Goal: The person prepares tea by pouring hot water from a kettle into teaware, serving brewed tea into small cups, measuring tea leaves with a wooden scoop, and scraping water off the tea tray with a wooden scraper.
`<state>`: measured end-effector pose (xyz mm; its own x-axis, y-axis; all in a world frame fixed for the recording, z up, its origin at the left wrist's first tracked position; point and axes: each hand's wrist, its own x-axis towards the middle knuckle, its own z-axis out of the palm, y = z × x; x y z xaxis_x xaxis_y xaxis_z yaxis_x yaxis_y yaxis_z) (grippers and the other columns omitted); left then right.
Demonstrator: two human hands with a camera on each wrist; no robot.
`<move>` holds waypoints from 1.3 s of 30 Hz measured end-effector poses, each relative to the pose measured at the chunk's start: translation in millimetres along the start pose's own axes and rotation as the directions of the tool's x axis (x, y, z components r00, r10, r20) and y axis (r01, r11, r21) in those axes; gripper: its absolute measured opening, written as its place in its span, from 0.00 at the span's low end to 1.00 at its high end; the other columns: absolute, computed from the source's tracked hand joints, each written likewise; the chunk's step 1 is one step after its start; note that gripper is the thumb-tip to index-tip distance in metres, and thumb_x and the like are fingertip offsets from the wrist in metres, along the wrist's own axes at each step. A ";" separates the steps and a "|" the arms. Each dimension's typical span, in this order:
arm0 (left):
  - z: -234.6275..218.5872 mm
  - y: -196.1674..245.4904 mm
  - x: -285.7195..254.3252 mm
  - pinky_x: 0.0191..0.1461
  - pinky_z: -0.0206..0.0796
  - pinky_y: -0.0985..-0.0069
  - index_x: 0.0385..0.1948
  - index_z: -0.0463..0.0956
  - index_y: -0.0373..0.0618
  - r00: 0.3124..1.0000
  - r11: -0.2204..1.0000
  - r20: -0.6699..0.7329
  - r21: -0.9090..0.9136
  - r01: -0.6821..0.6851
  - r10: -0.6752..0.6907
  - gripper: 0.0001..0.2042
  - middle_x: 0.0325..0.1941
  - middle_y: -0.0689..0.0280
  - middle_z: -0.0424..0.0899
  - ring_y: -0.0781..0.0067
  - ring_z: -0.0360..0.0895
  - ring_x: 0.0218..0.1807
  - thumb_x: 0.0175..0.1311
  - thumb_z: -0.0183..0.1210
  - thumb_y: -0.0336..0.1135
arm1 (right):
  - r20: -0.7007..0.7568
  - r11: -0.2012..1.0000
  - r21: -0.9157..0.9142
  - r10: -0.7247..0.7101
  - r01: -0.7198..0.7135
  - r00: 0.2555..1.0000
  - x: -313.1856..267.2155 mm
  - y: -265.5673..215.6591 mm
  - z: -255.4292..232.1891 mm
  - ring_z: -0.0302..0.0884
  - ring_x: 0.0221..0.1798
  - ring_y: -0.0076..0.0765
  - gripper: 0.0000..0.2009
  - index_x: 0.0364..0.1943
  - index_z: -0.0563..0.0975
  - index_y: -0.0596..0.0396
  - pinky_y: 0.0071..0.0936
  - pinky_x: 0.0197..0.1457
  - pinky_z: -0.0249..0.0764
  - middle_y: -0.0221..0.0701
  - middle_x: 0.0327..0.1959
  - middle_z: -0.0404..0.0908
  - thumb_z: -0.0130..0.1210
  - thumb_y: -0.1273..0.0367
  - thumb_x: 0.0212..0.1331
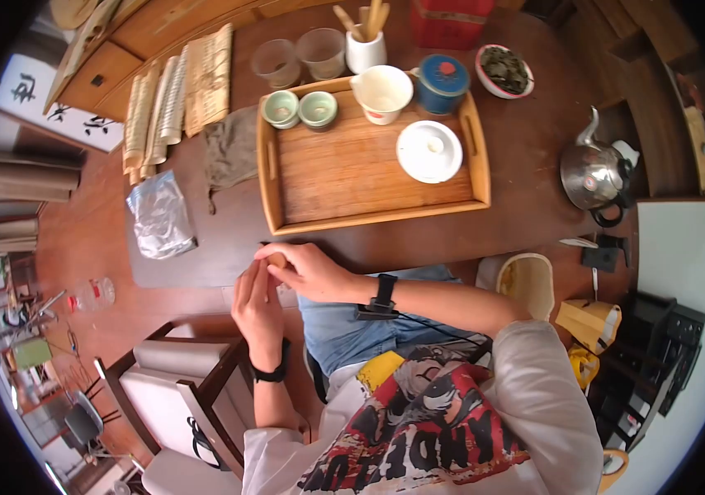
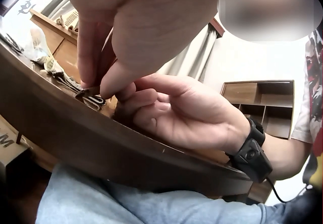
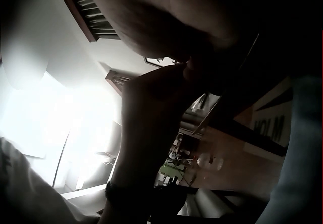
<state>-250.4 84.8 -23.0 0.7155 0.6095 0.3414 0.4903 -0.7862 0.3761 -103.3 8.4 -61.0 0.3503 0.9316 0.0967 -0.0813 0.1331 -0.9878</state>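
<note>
A small round brown object (image 1: 276, 261) sits between the two hands at the table's front edge. My right hand (image 1: 311, 271) curls its fingers and thumb round it from the right. From the left, the bent fingers of my left hand (image 1: 258, 309) pinch at it. In the left wrist view my left hand (image 2: 146, 27) and right hand (image 2: 186, 114) meet at the fingertips, which cover most of the object. The right wrist view is dark; my right hand (image 3: 161, 17) and left hand (image 3: 151, 108) touch there, and the object cannot be made out.
Beyond the hands lies a wooden tray (image 1: 352, 223) with two green cups (image 1: 318, 110), a white pitcher (image 1: 383, 92), a lidded white bowl (image 1: 429, 152) and a blue jar (image 1: 442, 84). A plastic bag (image 1: 161, 216) lies left, a steel kettle (image 1: 592, 173) right. A chair (image 1: 172, 396) stands lower left.
</note>
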 end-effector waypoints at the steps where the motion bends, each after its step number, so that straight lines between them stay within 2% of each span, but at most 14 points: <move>1: 3.8 1.5 1.3 0.56 0.83 0.60 0.53 0.90 0.38 1.000 1.000 -0.015 0.005 -0.003 0.003 0.14 0.54 0.55 0.93 0.51 0.90 0.53 0.67 0.69 0.20 | 0.011 1.000 0.002 0.026 -0.026 1.000 0.7 1.6 -2.7 0.81 0.37 0.22 0.15 0.66 0.79 0.59 0.27 0.44 0.82 0.31 0.32 0.81 0.57 0.76 0.80; 3: 12.8 7.3 3.5 0.56 0.83 0.60 0.51 0.90 0.37 1.000 1.000 -0.024 -0.005 -0.019 0.019 0.13 0.53 0.55 0.93 0.51 0.90 0.52 0.66 0.69 0.20 | -0.040 0.997 0.067 0.029 -0.027 0.999 -4.4 2.8 -7.4 0.79 0.37 0.21 0.15 0.66 0.79 0.60 0.27 0.45 0.82 0.29 0.31 0.79 0.56 0.77 0.80; 5: 17.2 23.6 9.7 0.54 0.84 0.60 0.49 0.89 0.36 0.999 0.998 -0.005 -0.046 -0.042 0.042 0.13 0.53 0.56 0.93 0.52 0.90 0.51 0.64 0.69 0.19 | -0.063 1.000 0.023 0.014 -0.012 0.998 -15.0 -7.0 -21.4 0.82 0.38 0.21 0.14 0.65 0.79 0.61 0.27 0.46 0.83 0.30 0.34 0.83 0.57 0.77 0.81; 7: 24.3 40.1 12.2 0.52 0.84 0.61 0.48 0.89 0.36 0.995 0.994 0.003 -0.055 -0.095 0.095 0.12 0.51 0.56 0.93 0.52 0.90 0.49 0.63 0.69 0.19 | -0.141 0.997 0.036 0.080 -0.075 0.987 -27.2 -17.1 -35.1 0.85 0.36 0.26 0.11 0.61 0.80 0.62 0.29 0.43 0.82 0.36 0.36 0.88 0.56 0.76 0.81; 8: 28.9 44.1 12.9 0.47 0.85 0.62 0.49 0.88 0.35 0.985 0.984 0.014 -0.042 -0.172 0.173 0.12 0.51 0.57 0.92 0.56 0.89 0.45 0.64 0.69 0.20 | -0.151 0.996 0.015 0.087 -0.086 0.985 -35.0 -22.6 -44.2 0.86 0.37 0.26 0.11 0.61 0.80 0.61 0.30 0.44 0.83 0.36 0.37 0.89 0.56 0.76 0.81; 13: 47.8 98.5 17.3 0.45 0.85 0.63 0.47 0.88 0.36 0.965 0.956 0.070 -0.174 -0.237 0.252 0.12 0.52 0.58 0.91 0.58 0.89 0.45 0.62 0.68 0.21 | -0.221 0.980 -0.076 0.161 -0.182 0.962 -80.0 -51.0 -97.3 0.89 0.40 0.25 0.11 0.61 0.81 0.60 0.29 0.46 0.85 0.37 0.40 0.90 0.57 0.75 0.81; 17: 75.1 155.6 20.9 0.45 0.85 0.64 0.48 0.86 0.34 0.926 0.897 0.111 -0.317 -0.310 0.360 0.14 0.51 0.59 0.89 0.59 0.89 0.46 0.59 0.66 0.23 | -0.306 0.963 -0.110 0.202 -0.246 0.930 -126.5 -74.5 -150.2 0.89 0.42 0.21 0.11 0.62 0.81 0.60 0.25 0.46 0.85 0.32 0.44 0.91 0.56 0.73 0.83; 20: 98.8 202.8 23.4 0.47 0.85 0.61 0.47 0.86 0.33 0.902 0.828 0.121 -0.461 -0.318 0.414 0.12 0.51 0.55 0.90 0.53 0.90 0.46 0.62 0.66 0.23 | -0.392 0.921 -0.240 0.199 -0.308 0.898 -162.3 -92.3 -191.3 0.87 0.41 0.20 0.12 0.63 0.81 0.61 0.23 0.45 0.84 0.30 0.45 0.91 0.56 0.72 0.84; 24: 123.0 242.3 22.9 0.48 0.85 0.62 0.43 0.84 0.35 0.877 0.781 0.144 -0.536 -0.320 0.458 0.11 0.49 0.55 0.88 0.54 0.88 0.47 0.58 0.65 0.25 | -0.456 0.892 -0.210 0.272 -0.400 0.847 -187.7 -108.3 -222.4 0.80 0.40 0.17 0.12 0.63 0.82 0.61 0.19 0.43 0.78 0.25 0.40 0.85 0.53 0.73 0.85; 28: 99.5 220.6 23.8 0.50 0.85 0.62 0.48 0.85 0.35 0.884 0.781 0.119 -0.532 -0.328 0.453 0.15 0.52 0.54 0.88 0.54 0.88 0.49 0.57 0.65 0.25 | -0.416 0.927 -0.162 0.245 -0.337 0.876 -178.3 -107.8 -199.1 0.78 0.37 0.16 0.12 0.63 0.82 0.61 0.18 0.40 0.75 0.24 0.37 0.85 0.54 0.72 0.85; 31: 68.2 171.4 18.7 0.51 0.85 0.62 0.51 0.86 0.33 0.919 0.813 0.041 -0.481 -0.327 0.393 0.18 0.53 0.53 0.89 0.53 0.89 0.50 0.57 0.66 0.23 | -0.311 0.918 -0.196 0.276 -0.345 0.910 -150.3 -103.9 -163.4 0.82 0.37 0.18 0.13 0.64 0.82 0.58 0.22 0.41 0.79 0.25 0.37 0.87 0.57 0.70 0.83; 35: 21.2 87.6 7.6 0.52 0.85 0.61 0.52 0.88 0.34 0.979 0.929 0.029 -0.322 -0.181 0.201 0.19 0.52 0.53 0.90 0.53 0.90 0.50 0.55 0.68 0.20 | -0.081 0.968 -0.199 0.142 -0.155 0.987 -79.1 -80.9 -93.2 0.89 0.40 0.23 0.15 0.67 0.81 0.55 0.26 0.47 0.85 0.34 0.38 0.91 0.58 0.72 0.81; 37: 0.7 52.5 6.0 0.51 0.85 0.60 0.51 0.89 0.36 0.995 0.977 -0.033 -0.187 -0.104 0.099 0.17 0.50 0.53 0.91 0.54 0.90 0.46 0.58 0.71 0.19 | -0.041 0.993 -0.119 -0.021 0.016 0.999 -41.5 -51.3 -50.1 0.88 0.33 0.29 0.16 0.67 0.80 0.55 0.30 0.41 0.83 0.41 0.36 0.88 0.58 0.73 0.80; 39: -16.3 25.2 5.7 0.55 0.84 0.59 0.49 0.90 0.36 0.997 0.998 -0.075 -0.061 0.020 -0.024 0.15 0.53 0.53 0.93 0.49 0.91 0.51 0.60 0.72 0.18 | 0.032 0.999 -0.053 -0.010 0.011 0.999 -9.4 -26.1 -12.5 0.86 0.31 0.37 0.15 0.64 0.80 0.58 0.37 0.39 0.81 0.44 0.33 0.85 0.59 0.74 0.78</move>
<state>-242.1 70.1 2.5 0.6644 0.6342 0.3955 0.4732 -0.7665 0.4342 -92.8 -8.1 -37.7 0.3206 0.9408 0.1102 -0.0273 0.1255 -0.9917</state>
